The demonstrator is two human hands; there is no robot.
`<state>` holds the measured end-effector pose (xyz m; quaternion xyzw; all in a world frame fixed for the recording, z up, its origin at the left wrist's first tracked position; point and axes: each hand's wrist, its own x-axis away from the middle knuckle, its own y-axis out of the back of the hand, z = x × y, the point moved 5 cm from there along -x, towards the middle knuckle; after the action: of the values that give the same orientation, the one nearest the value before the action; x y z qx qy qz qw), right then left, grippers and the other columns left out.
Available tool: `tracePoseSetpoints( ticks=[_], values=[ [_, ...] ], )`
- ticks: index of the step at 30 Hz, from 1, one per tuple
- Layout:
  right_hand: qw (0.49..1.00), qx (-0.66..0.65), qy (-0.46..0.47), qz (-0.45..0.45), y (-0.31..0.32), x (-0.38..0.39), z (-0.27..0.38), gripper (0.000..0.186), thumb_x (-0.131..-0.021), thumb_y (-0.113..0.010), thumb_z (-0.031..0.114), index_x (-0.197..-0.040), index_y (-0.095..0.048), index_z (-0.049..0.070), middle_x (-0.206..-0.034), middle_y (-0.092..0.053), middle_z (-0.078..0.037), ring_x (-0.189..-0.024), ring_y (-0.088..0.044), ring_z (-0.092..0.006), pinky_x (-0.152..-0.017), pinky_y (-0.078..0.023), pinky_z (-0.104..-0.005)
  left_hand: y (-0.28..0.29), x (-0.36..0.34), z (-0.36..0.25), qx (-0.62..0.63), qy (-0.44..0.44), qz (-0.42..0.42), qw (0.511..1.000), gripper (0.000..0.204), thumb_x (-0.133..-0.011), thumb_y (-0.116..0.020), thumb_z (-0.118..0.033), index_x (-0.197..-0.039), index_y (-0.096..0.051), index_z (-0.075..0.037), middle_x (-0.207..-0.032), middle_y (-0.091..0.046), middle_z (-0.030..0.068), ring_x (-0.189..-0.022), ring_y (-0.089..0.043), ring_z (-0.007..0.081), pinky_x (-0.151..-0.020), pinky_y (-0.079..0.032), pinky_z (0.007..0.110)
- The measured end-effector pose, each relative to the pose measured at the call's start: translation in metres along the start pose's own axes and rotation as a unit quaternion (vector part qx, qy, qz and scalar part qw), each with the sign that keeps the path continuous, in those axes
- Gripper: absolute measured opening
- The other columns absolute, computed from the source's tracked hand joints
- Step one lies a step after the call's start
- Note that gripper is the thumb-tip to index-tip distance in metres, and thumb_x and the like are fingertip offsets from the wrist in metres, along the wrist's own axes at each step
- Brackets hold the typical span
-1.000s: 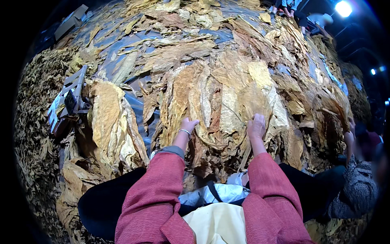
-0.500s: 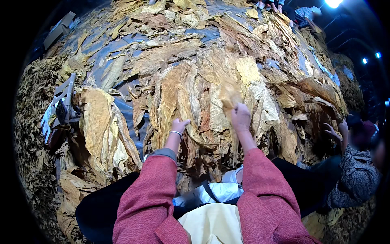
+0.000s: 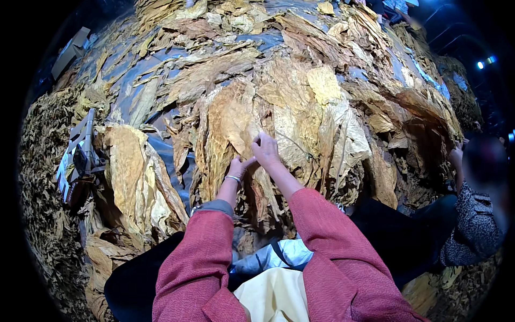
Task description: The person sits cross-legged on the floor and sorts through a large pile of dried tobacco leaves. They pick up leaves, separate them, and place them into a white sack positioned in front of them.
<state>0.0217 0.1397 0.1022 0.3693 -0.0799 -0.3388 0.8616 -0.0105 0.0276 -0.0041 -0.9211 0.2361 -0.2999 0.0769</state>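
Note:
Large dried tobacco leaves, tan and brown, hang over the front of the heap before me. My left hand [image 3: 237,169], with a pale bracelet at the wrist, is closed around the lower part of a bunch of leaves [image 3: 217,145]. Close beside it, just above and to the right, my right hand [image 3: 265,149] pinches a light tan leaf [image 3: 234,119] that lies over the bunch. The fingertips of both hands are partly hidden. Right of my hands rest paler leaves [image 3: 289,126] and a yellow one [image 3: 324,85].
At left, a separate bundle of leaves [image 3: 127,172] hangs beside a small rack-like object [image 3: 86,145]. Blue-grey sheeting [image 3: 163,145] shows between leaves. A co-worker in a patterned sleeve [image 3: 472,225] sits close on my right, handling brown leaves [image 3: 424,115]. A cardboard box [image 3: 71,53] stands far left.
My right hand has moved left with a tan leaf, from over the pale leaves to beside my left hand. The left hand stays nearly in place. The co-worker's hand has shifted slightly.

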Motion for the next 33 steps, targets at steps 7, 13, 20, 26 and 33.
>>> tracePoseSetpoints(
  ticks=[7, 13, 20, 26, 33],
  values=[
    [0.960, 0.248, 0.075, -0.103, 0.089, 0.013, -0.009, 0.034, -0.070, -0.062, 0.016, -0.100, -0.050, 0.006, -0.109, -0.049, -0.010, -0.104, -0.044, -0.0218, -0.090, -0.035, -0.0343, 0.013, -0.012, 0.008, -0.078, -0.037, -0.013, 0.996, 0.057, -0.060, -0.070, -0.008, -0.108, -0.043, 0.009, -0.093, -0.057, 0.0128, -0.079, -0.057, 0.0179, -0.071, -0.046, 0.028],
    [0.943, 0.318, -0.072, -0.060, 0.129, 0.015, -0.118, 0.035, -0.074, -0.048, 0.006, -0.109, -0.049, 0.003, -0.112, -0.051, -0.013, -0.101, -0.050, -0.0245, -0.084, -0.041, -0.0296, -0.006, -0.002, 0.000, -0.061, -0.024, 0.032, 0.997, 0.068, -0.058, -0.070, -0.012, -0.113, -0.039, 0.012, -0.102, -0.054, 0.0160, -0.088, -0.054, 0.0213, -0.078, -0.042, 0.028],
    [0.909, -0.352, -0.148, -0.169, 0.152, -0.010, -0.113, 0.025, -0.073, -0.041, -0.005, -0.094, -0.053, -0.001, -0.083, -0.061, -0.013, -0.060, -0.057, -0.0153, -0.046, -0.043, -0.0234, -0.005, 0.002, -0.007, -0.103, -0.001, -0.015, 0.995, 0.068, -0.058, -0.071, -0.014, -0.113, -0.041, 0.011, -0.105, -0.053, 0.0159, -0.092, -0.053, 0.0219, -0.081, -0.040, 0.029],
    [0.827, -0.536, -0.111, -0.126, 0.143, -0.014, -0.055, 0.033, -0.074, -0.040, -0.007, -0.106, -0.045, -0.001, -0.091, -0.059, -0.015, -0.061, -0.054, -0.0120, -0.044, -0.042, -0.0196, 0.015, -0.019, 0.007, -0.063, -0.033, 0.005, 0.997, 0.070, -0.055, -0.073, -0.018, -0.111, -0.042, 0.011, -0.102, -0.055, 0.0154, -0.089, -0.054, 0.0214, -0.079, -0.042, 0.030],
    [0.831, -0.549, -0.033, -0.081, 0.149, -0.018, 0.027, 0.028, -0.075, -0.040, -0.003, -0.102, -0.047, -0.001, -0.088, -0.061, -0.015, -0.060, -0.055, -0.0123, -0.044, -0.042, -0.0197, 0.020, -0.008, -0.006, -0.085, -0.065, -0.026, 0.994, 0.063, -0.057, -0.072, -0.015, -0.109, -0.044, 0.009, -0.097, -0.057, 0.0136, -0.085, -0.055, 0.0204, -0.078, -0.042, 0.030]
  ],
)
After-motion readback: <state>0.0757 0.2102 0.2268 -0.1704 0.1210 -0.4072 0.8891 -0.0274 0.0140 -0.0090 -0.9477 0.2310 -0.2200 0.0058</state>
